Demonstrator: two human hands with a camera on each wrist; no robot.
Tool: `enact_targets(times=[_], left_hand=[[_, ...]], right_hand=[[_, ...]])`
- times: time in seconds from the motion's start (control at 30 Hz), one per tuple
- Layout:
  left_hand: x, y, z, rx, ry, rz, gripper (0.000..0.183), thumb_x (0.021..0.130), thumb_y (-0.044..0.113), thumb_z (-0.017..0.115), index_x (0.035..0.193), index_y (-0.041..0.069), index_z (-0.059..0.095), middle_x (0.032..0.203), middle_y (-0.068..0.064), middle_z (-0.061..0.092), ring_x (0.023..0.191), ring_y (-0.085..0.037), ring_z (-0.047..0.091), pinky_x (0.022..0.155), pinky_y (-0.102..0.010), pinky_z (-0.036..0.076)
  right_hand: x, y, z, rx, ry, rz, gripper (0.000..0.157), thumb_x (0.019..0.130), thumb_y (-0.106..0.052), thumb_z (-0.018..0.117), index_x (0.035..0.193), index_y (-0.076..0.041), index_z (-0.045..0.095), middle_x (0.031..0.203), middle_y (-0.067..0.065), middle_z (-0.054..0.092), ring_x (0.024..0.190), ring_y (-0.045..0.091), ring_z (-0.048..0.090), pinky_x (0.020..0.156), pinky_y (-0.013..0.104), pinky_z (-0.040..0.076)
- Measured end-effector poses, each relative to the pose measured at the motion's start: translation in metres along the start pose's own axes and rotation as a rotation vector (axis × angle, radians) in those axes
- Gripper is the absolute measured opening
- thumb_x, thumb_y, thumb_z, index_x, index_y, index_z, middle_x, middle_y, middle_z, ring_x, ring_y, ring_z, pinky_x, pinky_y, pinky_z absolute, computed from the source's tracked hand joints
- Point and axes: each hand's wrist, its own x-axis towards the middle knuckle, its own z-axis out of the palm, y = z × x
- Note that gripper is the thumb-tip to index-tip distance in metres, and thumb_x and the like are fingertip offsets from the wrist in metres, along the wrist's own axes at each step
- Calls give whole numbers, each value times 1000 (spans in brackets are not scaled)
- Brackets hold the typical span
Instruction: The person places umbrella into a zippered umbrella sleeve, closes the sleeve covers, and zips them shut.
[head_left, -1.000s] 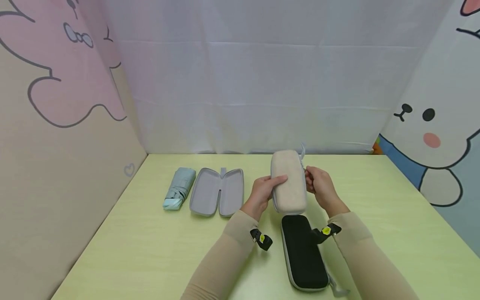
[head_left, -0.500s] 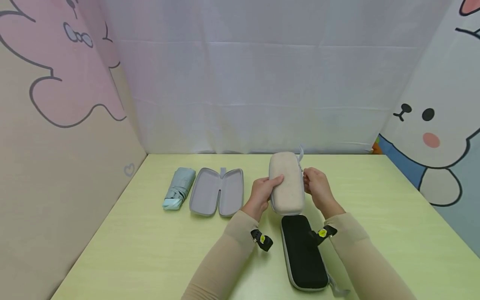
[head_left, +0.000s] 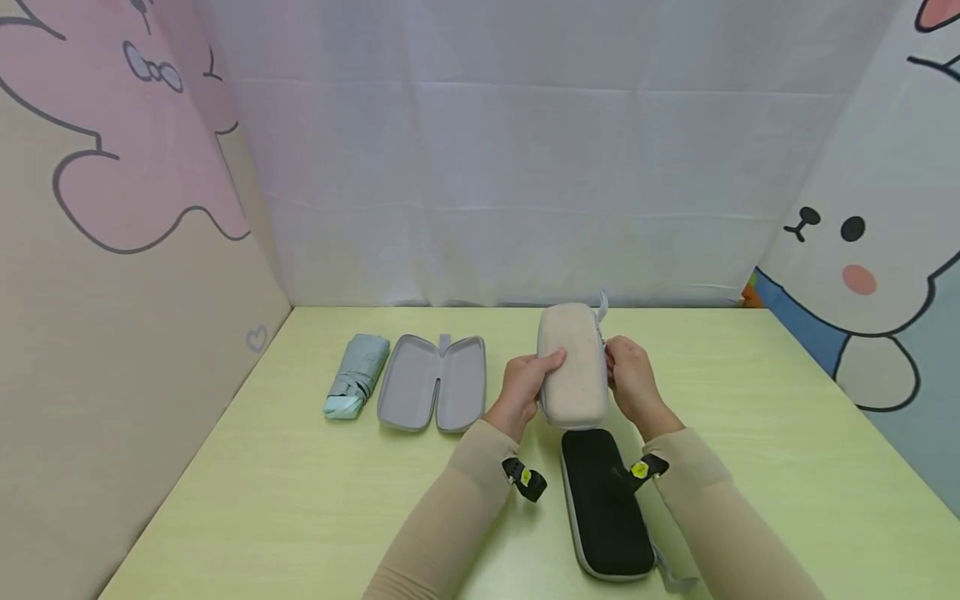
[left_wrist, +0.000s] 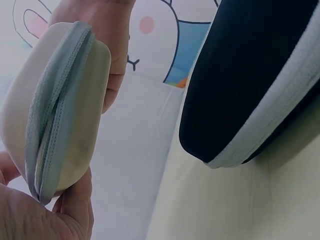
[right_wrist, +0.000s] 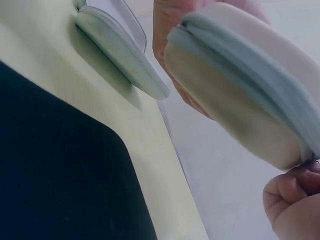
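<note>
- While left hand (head_left: 519, 390) grips cream rounded fabric case (head_left: 575, 375), right hand (head_left: 632, 379) pinches its three-o'clock side.
- Held at twelve o'clock from black oblong fabric case (head_left: 606, 508).
- Right hand nudged toward nine o'clock; side-edge work apparently ongoing.

Clad in plain beige, banded in black.
Wearing a close-fitting left sleeve (head_left: 450, 517), wrinkled at the frame's bottom edge, and a matching right sleeve (head_left: 725, 517) toward lower right; fitted with a yellow-spotted black left wrist strap (head_left: 535, 487) and a similar right wrist strap (head_left: 656, 464).
</note>
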Motion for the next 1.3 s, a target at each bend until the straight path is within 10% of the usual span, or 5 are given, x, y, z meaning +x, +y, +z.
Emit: enact_targets(times=[1.3], left_hand=[[3,7,-5,-61,30,-8,38,81,22,73,103,-7,62,90,-12,66,79,-21,64,74,-35,52]], right_hand=[[-8,6,0,-45,-75,11,32,95,-7,33,63,-9,34,57,-3,37,49,7,36,47,20,33]])
